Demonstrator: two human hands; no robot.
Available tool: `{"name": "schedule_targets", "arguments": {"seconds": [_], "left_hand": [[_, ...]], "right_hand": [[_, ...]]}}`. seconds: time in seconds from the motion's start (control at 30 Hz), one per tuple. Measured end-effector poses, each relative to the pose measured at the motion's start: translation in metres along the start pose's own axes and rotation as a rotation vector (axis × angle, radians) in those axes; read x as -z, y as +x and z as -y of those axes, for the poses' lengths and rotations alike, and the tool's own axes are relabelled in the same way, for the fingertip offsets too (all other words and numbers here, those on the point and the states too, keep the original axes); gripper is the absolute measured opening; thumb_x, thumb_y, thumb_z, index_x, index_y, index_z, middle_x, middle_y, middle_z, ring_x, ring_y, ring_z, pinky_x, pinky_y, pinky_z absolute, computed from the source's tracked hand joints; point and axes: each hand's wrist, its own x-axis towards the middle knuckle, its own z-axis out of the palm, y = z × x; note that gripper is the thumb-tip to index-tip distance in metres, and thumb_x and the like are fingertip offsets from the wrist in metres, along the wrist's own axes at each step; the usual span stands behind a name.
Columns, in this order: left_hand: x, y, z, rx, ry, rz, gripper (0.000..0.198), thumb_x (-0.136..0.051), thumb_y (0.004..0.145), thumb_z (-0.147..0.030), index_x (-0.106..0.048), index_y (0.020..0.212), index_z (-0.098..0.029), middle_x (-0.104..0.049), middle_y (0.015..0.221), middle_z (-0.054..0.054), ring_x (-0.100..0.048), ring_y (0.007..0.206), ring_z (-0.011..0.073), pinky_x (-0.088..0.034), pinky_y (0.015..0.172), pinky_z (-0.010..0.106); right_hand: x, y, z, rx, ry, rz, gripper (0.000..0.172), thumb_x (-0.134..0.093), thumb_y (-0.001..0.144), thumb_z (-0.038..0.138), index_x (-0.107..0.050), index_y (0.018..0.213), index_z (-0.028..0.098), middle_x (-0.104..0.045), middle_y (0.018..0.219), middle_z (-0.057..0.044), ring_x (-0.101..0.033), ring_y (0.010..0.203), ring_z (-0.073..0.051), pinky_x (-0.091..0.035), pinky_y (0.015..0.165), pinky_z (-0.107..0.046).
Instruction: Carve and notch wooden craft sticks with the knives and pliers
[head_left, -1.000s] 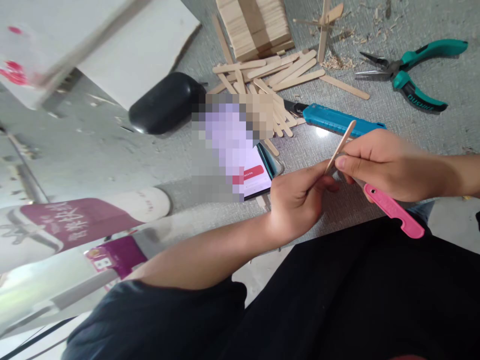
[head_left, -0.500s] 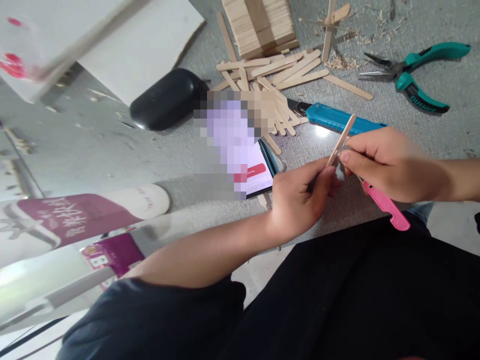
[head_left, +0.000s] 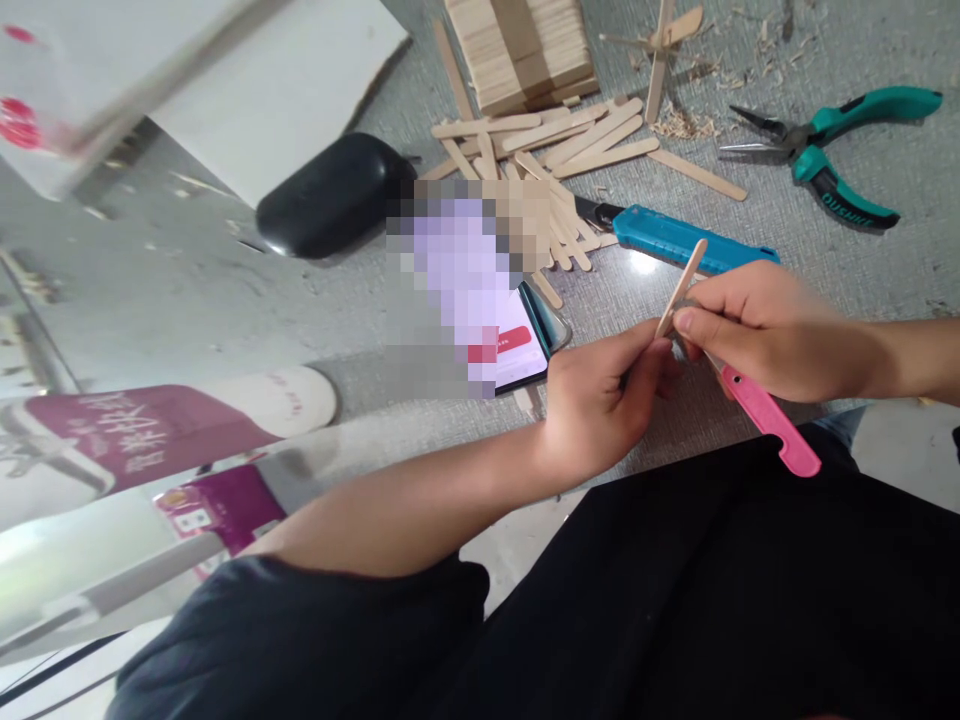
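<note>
My left hand (head_left: 611,395) is closed in a pinch on the lower end of a wooden craft stick (head_left: 684,283), which points up and slightly right. Close beside it, my right hand (head_left: 765,325) is closed on a folding knife (head_left: 776,420). The knife's pink handle hangs out below my right hand, toward the dark clothing. Most of its blade is hidden by the fingers, which sit right against the stick. Just beyond the right hand lies a blue utility knife (head_left: 682,238) on the grey table.
Loose craft sticks (head_left: 577,140) lie in a pile below a bundled stack (head_left: 525,50). Green-handled pliers (head_left: 806,140) rest at the right, near wood shavings (head_left: 686,122) and crossed sticks (head_left: 660,60). A partly blurred phone (head_left: 517,345) and a black case (head_left: 334,195) are on the left.
The craft stick and my right fingers have shifted slightly left and down. The pink handle has swung a little lower. Both hands keep their grip.
</note>
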Motion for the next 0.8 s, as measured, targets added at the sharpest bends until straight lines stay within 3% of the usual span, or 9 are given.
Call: {"name": "schedule_targets", "arguments": {"seconds": [0.33, 0.6, 0.8], "left_hand": [[-0.001, -0.001, 0.003, -0.03, -0.028, -0.009, 0.029, -0.058, 0.118, -0.018, -0.08, 0.099, -0.02, -0.077, 0.07, -0.005, -0.072, 0.057, 0.0075, -0.056, 0.061, 0.017], [-0.003, 0.001, 0.011, 0.095, -0.405, -0.089, 0.038, -0.068, 0.118, -0.049, -0.087, 0.102, -0.02, -0.074, 0.073, 0.001, -0.064, 0.055, 0.0108, -0.053, 0.053, 0.023], [-0.005, 0.004, 0.022, 0.127, -0.564, -0.138, 0.028, -0.081, 0.11, -0.05, -0.094, 0.109, -0.024, -0.074, 0.074, 0.002, -0.059, 0.057, 0.0117, -0.049, 0.053, 0.026]], "right_hand": [[-0.002, 0.0, -0.004, 0.023, 0.058, 0.019, 0.042, -0.054, 0.113, 0.018, -0.064, 0.072, 0.019, -0.057, 0.055, 0.006, -0.053, 0.053, -0.008, -0.039, 0.055, -0.025], [0.01, -0.001, -0.003, 0.178, -0.13, -0.022, 0.037, -0.059, 0.113, 0.024, -0.068, 0.077, 0.022, -0.061, 0.06, 0.005, -0.056, 0.057, -0.011, -0.047, 0.06, -0.027], [0.011, -0.007, -0.006, 0.331, -0.316, -0.056, 0.041, -0.055, 0.117, 0.028, -0.062, 0.078, 0.022, -0.054, 0.06, 0.006, -0.048, 0.055, -0.01, -0.038, 0.057, -0.029]]}}
